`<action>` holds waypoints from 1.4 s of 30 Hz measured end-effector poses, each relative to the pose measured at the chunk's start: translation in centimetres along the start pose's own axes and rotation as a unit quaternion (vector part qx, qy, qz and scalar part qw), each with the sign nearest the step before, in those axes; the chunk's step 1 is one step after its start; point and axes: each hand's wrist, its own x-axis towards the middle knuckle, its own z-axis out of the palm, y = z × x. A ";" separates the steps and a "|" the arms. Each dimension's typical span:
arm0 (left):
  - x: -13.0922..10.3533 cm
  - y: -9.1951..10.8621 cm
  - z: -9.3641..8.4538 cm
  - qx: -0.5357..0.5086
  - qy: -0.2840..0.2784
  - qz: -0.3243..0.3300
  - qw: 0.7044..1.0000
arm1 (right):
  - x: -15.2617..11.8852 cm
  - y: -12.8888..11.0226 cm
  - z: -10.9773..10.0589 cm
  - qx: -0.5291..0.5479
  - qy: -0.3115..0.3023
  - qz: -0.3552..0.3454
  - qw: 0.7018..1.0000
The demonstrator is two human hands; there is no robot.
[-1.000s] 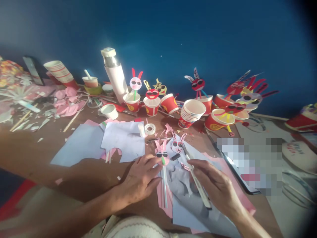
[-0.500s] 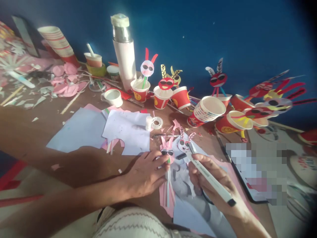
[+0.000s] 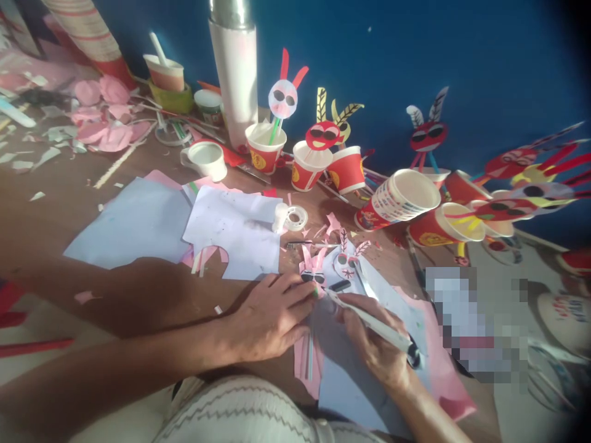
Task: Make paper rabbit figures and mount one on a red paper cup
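Note:
My left hand (image 3: 272, 317) lies flat with fingers stretched out, its fingertips on a pink paper rabbit face (image 3: 306, 269) with black eyes and tall ears. Below the face, thin straw-like strips (image 3: 309, 360) run over pink paper. In my right hand (image 3: 376, 344) is a white marker pen (image 3: 376, 324), its tip at the lower right edge of the pink face, close to my left fingertips. A black pen cap (image 3: 340, 286) lies just right of that face. Behind the cap rests a white paper face (image 3: 345, 263) with patterned ears.
Paper cups (image 3: 311, 166) with paper faces stand along the blue wall, beside a stack of cups (image 3: 397, 197) and a tall flask (image 3: 234, 86). A tape roll (image 3: 295, 218), white sheets (image 3: 235, 227), a mug (image 3: 205, 161) and pink scraps (image 3: 108, 123) lie around. A pixelated area covers the right.
My right hand has brought the marker's tip down and left, from near the white face to the pink face. My left hand stays on the pink face. The camera view has tilted down.

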 end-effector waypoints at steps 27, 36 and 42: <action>0.1 -0.3 0.0 -0.022 0.011 -0.009 1.000 | 0.3 0.0 0.2 -0.076 -0.047 -0.047 0.995; 0.1 -0.2 0.2 -0.019 0.016 -0.014 1.000 | 0.3 0.0 0.3 -0.089 -0.032 -0.045 0.995; 0.2 -0.2 0.0 -0.021 0.008 -0.009 1.000 | 0.2 0.0 0.0 -0.088 -0.037 -0.045 0.994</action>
